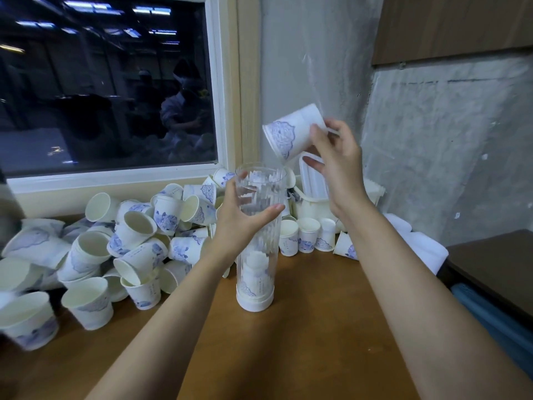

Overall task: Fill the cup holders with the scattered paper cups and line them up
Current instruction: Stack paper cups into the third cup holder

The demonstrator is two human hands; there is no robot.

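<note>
Standing upright on the wooden tabletop [302, 342], a clear ribbed cup holder [261, 183] with a white base is gripped around its upper half by the left hand [245, 217], whose fingers [240, 180] curl round the tube with the thumb across its front. A short stack of cups [256, 272] sits in the holder's bottom. The right hand [337, 166] holds a blue-printed paper cup [291, 131] above and just right of the holder's open mouth, its fingers [317, 135] pinched on the rim, the cup tilted with its base toward the opening. Scattered cups [129, 241] lie heaped at left beneath the window [109, 82]; a few upright cups [308, 235] stand behind the holder.
</note>
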